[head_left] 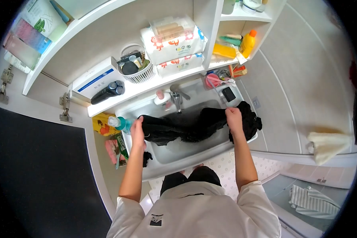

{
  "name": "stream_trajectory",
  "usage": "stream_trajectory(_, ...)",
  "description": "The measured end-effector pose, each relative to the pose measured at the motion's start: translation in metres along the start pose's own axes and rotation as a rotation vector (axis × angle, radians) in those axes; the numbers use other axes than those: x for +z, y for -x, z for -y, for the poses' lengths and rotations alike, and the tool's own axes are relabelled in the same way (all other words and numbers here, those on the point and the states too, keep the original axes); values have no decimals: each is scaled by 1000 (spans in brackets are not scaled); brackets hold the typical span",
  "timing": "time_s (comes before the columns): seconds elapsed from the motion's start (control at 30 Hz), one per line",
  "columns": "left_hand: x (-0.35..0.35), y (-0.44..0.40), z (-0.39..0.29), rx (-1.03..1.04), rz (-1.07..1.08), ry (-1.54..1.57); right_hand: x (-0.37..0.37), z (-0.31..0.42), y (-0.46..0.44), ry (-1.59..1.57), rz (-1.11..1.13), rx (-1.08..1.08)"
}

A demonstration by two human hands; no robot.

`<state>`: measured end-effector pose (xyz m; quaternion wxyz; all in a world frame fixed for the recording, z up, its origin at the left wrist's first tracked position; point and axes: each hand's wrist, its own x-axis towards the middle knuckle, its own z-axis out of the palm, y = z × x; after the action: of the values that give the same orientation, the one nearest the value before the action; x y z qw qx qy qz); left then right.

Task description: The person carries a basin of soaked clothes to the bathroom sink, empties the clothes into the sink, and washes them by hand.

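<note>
A wet-looking black garment [178, 127] is stretched sideways over the white sink [164, 156]. At its left end, my left hand [137, 134] is closed on the cloth. My right hand [234, 119] grips it in a fist near the other end. Beyond that fist, a bunched black cloth [248, 121] lies over the right rim of the sink; whether it is part of the same garment I cannot tell. The metal faucet [177, 101] stands behind the garment. Cloudy water shows in the basin below.
A teal pump bottle [125, 124] stands by the left rim, and a soap dispenser [162, 98] beside the faucet. An electric shaver [108, 92], a white basket [141, 73] and wipes packs [174, 45] line the shelf. An open cabinet door [39, 166] hangs at left.
</note>
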<state>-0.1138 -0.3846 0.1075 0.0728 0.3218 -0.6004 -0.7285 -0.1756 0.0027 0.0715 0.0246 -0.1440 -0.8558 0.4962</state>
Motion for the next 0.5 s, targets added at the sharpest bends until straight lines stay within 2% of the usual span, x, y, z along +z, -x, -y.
stream_trajectory(0.07,-1,-19,41,-94,-108,-49,16,-37,-1,57,28,151)
stream_trajectory(0.1,9,-6,37,-239,-93,68,28,-63,0,-8,44,256)
stream_trajectory(0.13,-8,-28,77,-375,101,209,41,-76,11,-227,-5,318)
stream_trajectory(0.17,-9,-20,86,-480,145,276,53,-85,21,-389,-45,267)
stream_trajectory(0.2,-4,-11,95,-585,190,343,70,-101,38,-585,-91,385)
stream_trajectory(0.23,5,4,97,-598,197,287,76,-84,59,-582,-26,503)
stream_trajectory(0.27,17,20,99,-610,204,231,87,-62,79,-569,20,517)
stream_trajectory(0.33,31,28,149,-577,293,216,129,-65,111,-457,77,340)
stream_trajectory(0.37,41,38,155,-519,333,161,130,-54,120,-214,218,103)
stream_trajectory(0.4,54,49,157,-460,373,107,131,-24,134,-303,279,61)
stream_trajectory(0.43,68,68,145,-376,368,114,131,-15,139,-251,330,-10)
stream_trajectory(0.47,78,80,129,-298,295,126,131,-13,143,-199,381,-79)
stream_trajectory(0.5,77,76,127,-290,330,91,132,-24,143,-285,525,-88)
